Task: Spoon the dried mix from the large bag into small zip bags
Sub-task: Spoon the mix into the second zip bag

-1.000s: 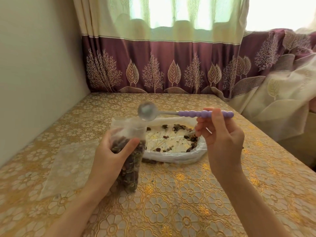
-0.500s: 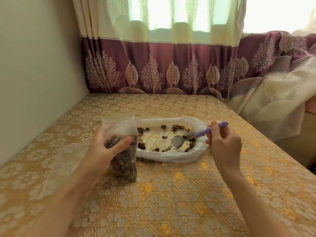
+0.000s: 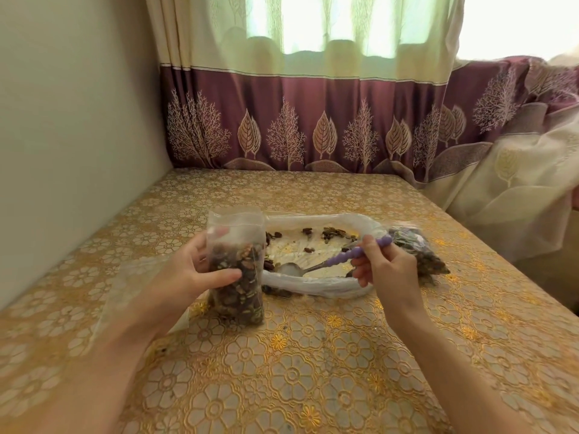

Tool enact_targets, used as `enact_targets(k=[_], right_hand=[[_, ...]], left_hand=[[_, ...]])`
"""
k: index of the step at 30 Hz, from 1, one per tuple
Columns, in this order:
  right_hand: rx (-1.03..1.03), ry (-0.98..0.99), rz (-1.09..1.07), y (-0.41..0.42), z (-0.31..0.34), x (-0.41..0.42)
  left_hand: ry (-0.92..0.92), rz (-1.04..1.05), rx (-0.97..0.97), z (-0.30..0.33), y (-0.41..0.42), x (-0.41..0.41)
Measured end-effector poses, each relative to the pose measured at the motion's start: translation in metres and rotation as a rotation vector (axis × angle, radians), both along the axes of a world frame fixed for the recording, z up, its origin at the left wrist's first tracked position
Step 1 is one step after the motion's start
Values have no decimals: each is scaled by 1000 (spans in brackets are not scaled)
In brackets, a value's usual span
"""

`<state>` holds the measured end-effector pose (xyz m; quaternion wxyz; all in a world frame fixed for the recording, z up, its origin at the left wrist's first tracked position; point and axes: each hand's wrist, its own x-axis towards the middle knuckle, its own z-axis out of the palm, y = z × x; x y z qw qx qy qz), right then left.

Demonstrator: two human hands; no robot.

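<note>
Upright on the tabletop (image 3: 313, 386), a small zip bag (image 3: 236, 270) stands in the grip of the left hand (image 3: 191, 274); its fingers (image 3: 221, 232) curl round the far side of the clear plastic and the thumb presses across the near side. That bag is more than half full of dark dried mix, and its mouth stands open above the fingers. Just to the right of those fingers lies the large bag (image 3: 316, 286), white, its sides rolled down into a low rim, with only scattered bits of dried mix (image 3: 332, 234) left on its pale floor. The right hand (image 3: 385, 270) pinches the purple beaded handle of a spoon (image 3: 326, 265), fingers curled round it; the metal bowl points away to the left of them and rests low inside the large bag near its front rim. Whether the bowl carries anything cannot be told. Behind the right hand's fingers a filled zip bag (image 3: 419, 255) lies on its side. Under the left forearm lie flat clear bags (image 3: 131, 296).
</note>
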<state>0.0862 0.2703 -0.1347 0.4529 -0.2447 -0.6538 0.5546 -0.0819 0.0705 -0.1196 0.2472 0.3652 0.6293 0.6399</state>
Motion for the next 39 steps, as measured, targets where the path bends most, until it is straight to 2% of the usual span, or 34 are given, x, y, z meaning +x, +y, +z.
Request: enact_targets(k=[8,15,21,26,31,39], right_hand=[[-214,-34,95,-4,3,0],[-292,-11,12,0,2,1],[-327,41,-44,4,4,4],[-306,152,-97,5,11,5],[-234,274,-132,4,28,3],[-136,376,7,-15,44,8]], left_hand=[[4,-52,1,-6,4,3],[5,-127,-23,-7,5,6],[60,-45,-17,-11,12,14],[123,48,-47,-20,21,24],[174,-7,-121,-22,23,30],[168,-53,-144,-22,24,31]])
